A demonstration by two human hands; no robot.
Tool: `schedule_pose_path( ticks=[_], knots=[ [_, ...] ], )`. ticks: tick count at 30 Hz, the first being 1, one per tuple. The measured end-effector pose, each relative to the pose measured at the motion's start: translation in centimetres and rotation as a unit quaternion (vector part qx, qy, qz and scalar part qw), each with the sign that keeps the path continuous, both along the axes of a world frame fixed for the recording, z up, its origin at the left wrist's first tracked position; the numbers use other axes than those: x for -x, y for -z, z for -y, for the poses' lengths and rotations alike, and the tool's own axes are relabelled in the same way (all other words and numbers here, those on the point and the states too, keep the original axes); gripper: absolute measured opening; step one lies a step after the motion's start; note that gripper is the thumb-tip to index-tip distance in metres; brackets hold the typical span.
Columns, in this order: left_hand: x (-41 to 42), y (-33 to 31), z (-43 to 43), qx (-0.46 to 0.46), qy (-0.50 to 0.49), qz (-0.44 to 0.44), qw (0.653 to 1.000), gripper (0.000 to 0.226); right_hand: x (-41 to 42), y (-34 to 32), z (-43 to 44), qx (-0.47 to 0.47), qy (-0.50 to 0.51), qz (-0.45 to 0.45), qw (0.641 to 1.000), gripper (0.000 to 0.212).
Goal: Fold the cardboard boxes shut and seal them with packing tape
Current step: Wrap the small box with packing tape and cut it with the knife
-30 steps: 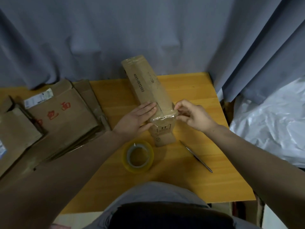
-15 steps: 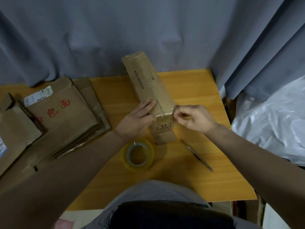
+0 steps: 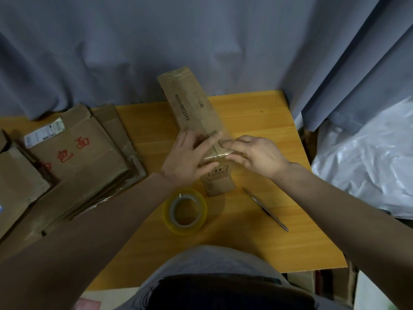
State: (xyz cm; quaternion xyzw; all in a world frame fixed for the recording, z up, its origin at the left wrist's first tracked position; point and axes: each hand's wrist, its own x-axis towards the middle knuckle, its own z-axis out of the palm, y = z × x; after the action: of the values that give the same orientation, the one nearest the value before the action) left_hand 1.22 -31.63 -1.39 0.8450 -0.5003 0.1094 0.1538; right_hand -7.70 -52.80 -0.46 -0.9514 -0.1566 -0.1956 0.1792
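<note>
Tape point(image 3: 212, 155) on the cardboard box point(image 3: 190, 101) lies pressed under flat-fingered left hand point(image 3: 190, 159) and flat-fingered right hand point(image 3: 254, 153)

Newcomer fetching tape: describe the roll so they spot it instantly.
On the wooden table, at the near end of the long box, the roll lies flat. It is the only ring: yellowish, grey core, left of a thin metal tool.

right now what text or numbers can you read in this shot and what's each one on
"403140812502", black, along the long cardboard box; middle digits uncertain.
"包面", red, on the flattened box; another character left of it is partly hidden.
Reddish print beside the number: too blurred.
White label on the flattened box: too small.
Framed arrows mark on the long box's end: small print unreadable.
</note>
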Motion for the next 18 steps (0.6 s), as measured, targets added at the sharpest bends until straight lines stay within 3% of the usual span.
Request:
schedule_pose_path(
  ticks=[3,5,8,12,14,18],
  knots=[
    [-0.4,0.4,0.7,-0.066,0.006,0.044,0.997,0.059,0.1,0.4,-0.9,-0.008,0.028,-0.032,0.999,0.056],
    [-0.7,0.9,0.5,-0.09,0.015,0.054,0.994,0.059,-0.2,0.7,-1.3,-0.009,0.034,-0.028,0.999,0.051],
    [-1.3,1.1,-0.2,-0.103,0.049,0.048,0.992,0.056,-0.8,1.2,-0.8,0.006,-0.003,0.002,1.0,0.035],
    [-3.1,0.7,-1.0,-0.12,0.136,0.045,0.982,0.054,-0.9,0.8,0.8,-0.052,-0.083,-0.021,0.995,0.041],
    [-3.1,0.2,-1.1,-0.11,0.15,0.014,0.983,0.054,-0.8,0.3,1.0,-0.027,-0.09,0.0,0.996,0.042],
    [-1.8,0.6,-0.6,-0.052,0.103,-0.001,0.993,0.056,-0.3,0.5,-1.0,0.034,0.013,0.05,0.998,0.043]
  ],
)
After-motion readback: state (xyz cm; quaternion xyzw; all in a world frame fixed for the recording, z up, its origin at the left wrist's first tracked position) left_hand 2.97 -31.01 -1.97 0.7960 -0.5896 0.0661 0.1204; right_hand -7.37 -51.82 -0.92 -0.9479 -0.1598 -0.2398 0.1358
